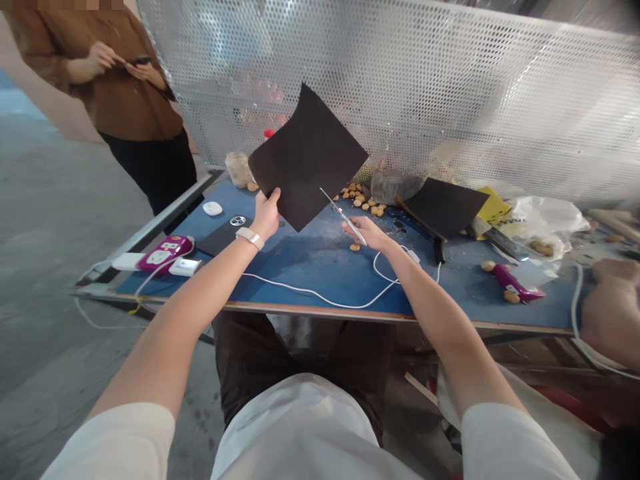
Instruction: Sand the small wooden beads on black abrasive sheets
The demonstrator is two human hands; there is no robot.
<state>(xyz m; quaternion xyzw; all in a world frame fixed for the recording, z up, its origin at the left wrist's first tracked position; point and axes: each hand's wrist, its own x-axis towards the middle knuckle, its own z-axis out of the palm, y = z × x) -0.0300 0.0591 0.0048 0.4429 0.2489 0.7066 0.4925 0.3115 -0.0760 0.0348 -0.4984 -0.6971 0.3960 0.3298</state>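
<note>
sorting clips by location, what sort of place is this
Probably a workshop or a corner of a factory: a scuffed blue workbench, a tall perforated panel behind it and a bare grey floor suggest that.

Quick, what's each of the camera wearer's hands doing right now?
Left hand: closed, holding a black sheet by its lower edge.
Right hand: closed, holding a slim silver tool.
</note>
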